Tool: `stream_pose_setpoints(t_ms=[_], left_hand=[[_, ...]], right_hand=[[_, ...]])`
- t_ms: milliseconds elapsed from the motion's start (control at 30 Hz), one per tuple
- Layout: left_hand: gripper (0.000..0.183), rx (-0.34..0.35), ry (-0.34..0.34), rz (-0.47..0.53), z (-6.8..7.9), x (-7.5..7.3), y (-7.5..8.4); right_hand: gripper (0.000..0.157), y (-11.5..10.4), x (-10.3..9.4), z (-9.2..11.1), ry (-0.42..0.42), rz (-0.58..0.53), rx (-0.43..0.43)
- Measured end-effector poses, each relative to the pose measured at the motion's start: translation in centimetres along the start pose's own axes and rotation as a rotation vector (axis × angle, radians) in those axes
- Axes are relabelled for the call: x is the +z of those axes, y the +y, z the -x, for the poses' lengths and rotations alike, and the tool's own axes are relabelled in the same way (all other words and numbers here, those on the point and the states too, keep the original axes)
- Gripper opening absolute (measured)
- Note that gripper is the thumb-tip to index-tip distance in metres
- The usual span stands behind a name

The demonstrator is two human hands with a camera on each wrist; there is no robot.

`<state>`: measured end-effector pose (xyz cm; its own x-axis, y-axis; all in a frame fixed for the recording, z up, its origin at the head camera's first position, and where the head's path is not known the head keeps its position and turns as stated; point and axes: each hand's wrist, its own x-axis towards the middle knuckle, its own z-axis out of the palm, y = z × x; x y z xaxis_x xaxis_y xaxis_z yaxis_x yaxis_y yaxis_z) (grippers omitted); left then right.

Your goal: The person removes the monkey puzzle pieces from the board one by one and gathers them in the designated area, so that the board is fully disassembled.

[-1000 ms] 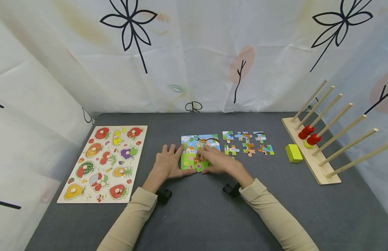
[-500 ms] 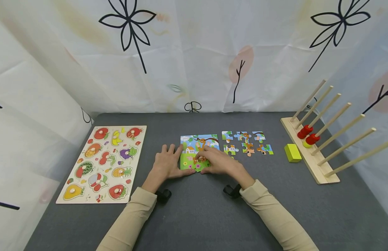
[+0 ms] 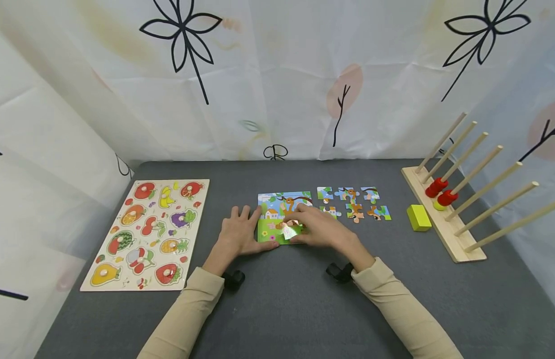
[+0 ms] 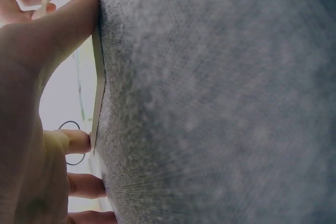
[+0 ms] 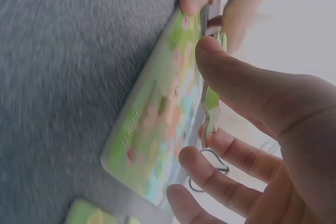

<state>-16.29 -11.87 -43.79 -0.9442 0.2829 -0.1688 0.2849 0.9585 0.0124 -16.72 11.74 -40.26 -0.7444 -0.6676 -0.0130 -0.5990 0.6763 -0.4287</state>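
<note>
A picture puzzle [image 3: 269,230] with a house, grass and a brown animal lies flat in the middle of the table. My right hand [image 3: 323,227] is above its near right part and pinches a puzzle piece [image 3: 289,231] between thumb and fingers. In the right wrist view the piece [image 5: 211,103] stands tilted on edge, lifted off the board beneath. My left hand [image 3: 241,234] rests at the puzzle's left side, fingers spread, thumb along the near edge. The left wrist view shows that thumb [image 4: 79,11] touching the board's rim [image 4: 98,77].
Several loose puzzle pieces [image 3: 355,213] lie right of the puzzle. A fruit peg board [image 3: 158,237] is at the left. At the right stand a yellow-green block [image 3: 419,218] and a wooden peg rack [image 3: 457,239] with red rings [image 3: 447,198]. A patterned cloth hangs behind.
My right hand has lifted a puzzle piece out of the puzzle's near right part and shifted slightly right, tilting the piece. The left hand has stayed in place.
</note>
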Motion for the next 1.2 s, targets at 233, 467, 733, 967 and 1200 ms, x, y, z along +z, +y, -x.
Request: stream_pose_setpoints(t_ms=[233,467,733,967,1200], left_hand=[[0.109,-0.004,0.003,0.001,0.0,0.1,0.0],[0.11,0.001,0.013,0.003,0.0,0.1,0.0],[0.109,0.003,0.02,0.012,0.1,0.1,0.0],[0.11,0.004,0.014,0.013,0.1,0.2,0.1],[0.111,0.004,0.005,0.021,0.0,0.1,0.0]], right_hand=[[0.047,0.8,-1.2,1.6,0.013,0.0,0.051],[0.046,2.3,-1.8,3.6,0.041,-0.003,0.078],[0.046,4.5,-2.3,6.5,0.059,0.011,0.119],[0.045,6.2,-2.6,9.4,0.035,0.025,0.182],[0.048,7.6,-2.8,12.0,-0.003,0.021,0.254]])
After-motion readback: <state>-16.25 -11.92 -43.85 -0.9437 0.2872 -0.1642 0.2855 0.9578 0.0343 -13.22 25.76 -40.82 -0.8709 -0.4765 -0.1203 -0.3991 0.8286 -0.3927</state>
